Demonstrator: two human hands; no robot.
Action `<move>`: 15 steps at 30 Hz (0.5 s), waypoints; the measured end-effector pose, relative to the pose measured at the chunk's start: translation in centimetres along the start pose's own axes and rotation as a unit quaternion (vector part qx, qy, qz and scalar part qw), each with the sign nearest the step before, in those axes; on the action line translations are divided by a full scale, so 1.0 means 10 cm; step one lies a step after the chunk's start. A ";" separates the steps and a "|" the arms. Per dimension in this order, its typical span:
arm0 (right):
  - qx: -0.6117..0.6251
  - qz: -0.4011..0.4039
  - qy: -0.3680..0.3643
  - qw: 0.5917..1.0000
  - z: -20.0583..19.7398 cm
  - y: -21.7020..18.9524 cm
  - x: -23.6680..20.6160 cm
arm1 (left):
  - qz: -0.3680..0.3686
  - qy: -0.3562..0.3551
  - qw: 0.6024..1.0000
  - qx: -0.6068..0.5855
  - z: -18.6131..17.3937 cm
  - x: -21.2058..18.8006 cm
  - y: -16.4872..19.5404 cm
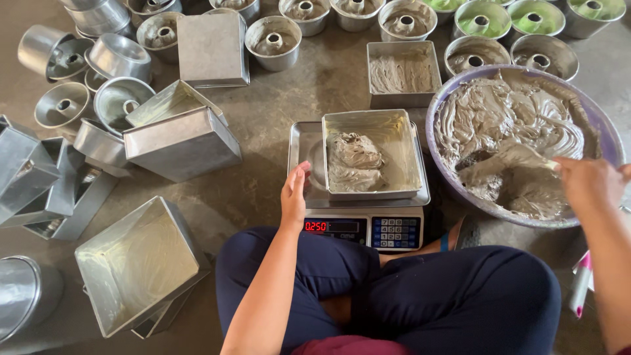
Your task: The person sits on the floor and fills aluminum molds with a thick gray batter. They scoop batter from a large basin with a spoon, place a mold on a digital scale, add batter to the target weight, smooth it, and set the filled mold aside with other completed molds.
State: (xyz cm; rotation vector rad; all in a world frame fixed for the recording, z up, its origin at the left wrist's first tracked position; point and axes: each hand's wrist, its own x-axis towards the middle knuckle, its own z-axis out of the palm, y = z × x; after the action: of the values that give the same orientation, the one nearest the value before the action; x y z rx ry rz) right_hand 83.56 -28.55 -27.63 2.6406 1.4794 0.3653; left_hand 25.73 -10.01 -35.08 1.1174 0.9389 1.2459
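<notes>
A square metal pan point(401, 141) with a lump of grey-brown batter point(353, 162) sits on a digital scale point(360, 227) in front of me. My left hand point(294, 194) rests on the left edge of the scale's steel tray, fingers loosely together, holding nothing. My right hand point(589, 181) grips a batter-coated scoop point(509, 164) that is dipped into a large purple bowl point(601, 121) full of the same batter. I sit cross-legged on the floor in dark trousers.
Empty square tins point(137, 263) and round ring moulds point(118, 58) lie piled at the left. A filled square pan point(402, 71) and several filled ring moulds point(273, 37) stand behind the scale, some with green batter point(483, 18). A pink-and-white marker point(581, 287) lies at the right.
</notes>
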 end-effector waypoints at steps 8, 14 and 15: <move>0.167 0.060 -0.218 0.960 0.15 -0.43 -0.32 | -0.004 -0.001 1.000 -0.002 -0.02 0.02 -0.04; 0.419 0.231 -0.209 0.853 0.09 -0.97 -0.34 | -0.004 -0.001 1.000 -0.010 0.00 0.01 -0.04; 0.455 0.258 -0.203 0.828 0.12 -1.11 -0.28 | -0.004 0.000 1.000 -0.012 0.00 0.00 -0.02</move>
State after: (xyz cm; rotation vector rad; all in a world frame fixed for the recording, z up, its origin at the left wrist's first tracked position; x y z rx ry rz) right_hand 73.25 -25.07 -31.45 3.4488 0.8656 -1.1098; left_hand 25.76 -9.96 -35.26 1.0936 0.9258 1.2481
